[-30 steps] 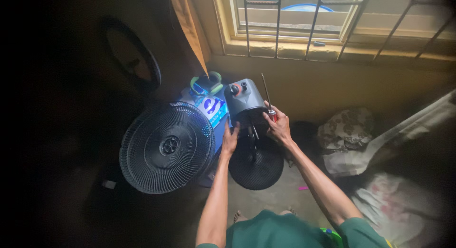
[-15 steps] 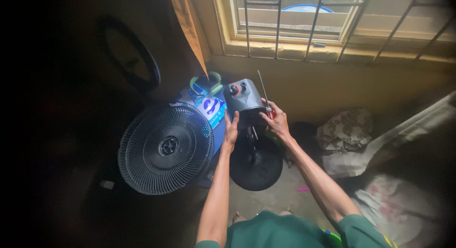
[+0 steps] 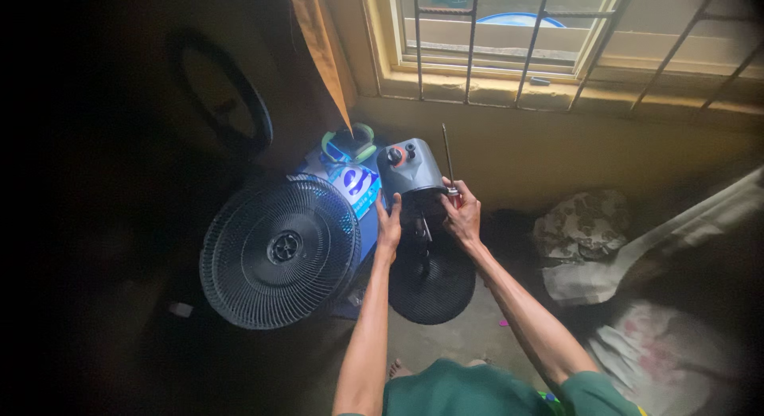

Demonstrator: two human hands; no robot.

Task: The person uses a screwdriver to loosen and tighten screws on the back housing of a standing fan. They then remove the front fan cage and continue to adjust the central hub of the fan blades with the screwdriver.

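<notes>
Gripping the grey plastic fan motor housing (image 3: pixel 411 169) at centre frame, the left hand (image 3: pixel 389 225) steadied it. The right hand (image 3: pixel 463 215) clasped a thin metal screwdriver (image 3: pixel 447 157), apparently mid-disassembly; seating its tip would need care.

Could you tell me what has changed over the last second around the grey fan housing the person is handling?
Very little. Both hands stay on the grey fan housing, left hand at its left side, right hand at its right, still holding the screwdriver upright. The housing seems tipped slightly further. The round fan grille and dark base lie unmoved.
</notes>
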